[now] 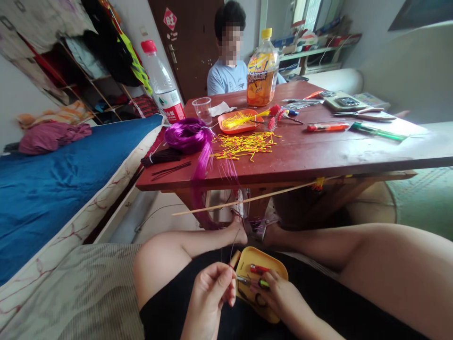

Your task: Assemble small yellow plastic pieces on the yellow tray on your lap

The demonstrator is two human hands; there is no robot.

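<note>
Across the dark cloth on the lap lies a shallow yellow tray, with both hands gathered at it. Just beside its left edge, the left hand has thumb and forefinger pressed together on a thin dark strand that rises from the fingertips, while its other fingers curl loosely inward. Over the tray's right side, the right hand is mostly closed around a small metal-tipped tool with a green part, the tip pointing toward the left hand; the exact kind of tool cannot be told. A red object lies in the tray close to the right hand's fingers. Beyond the tray, a slender pale stick slants in front of the reddish-brown table. Farther from the tray, on that tabletop, are a hank of purple thread, a spread of yellow stems with red ends and an orange dish holding more yellow stems.
</note>
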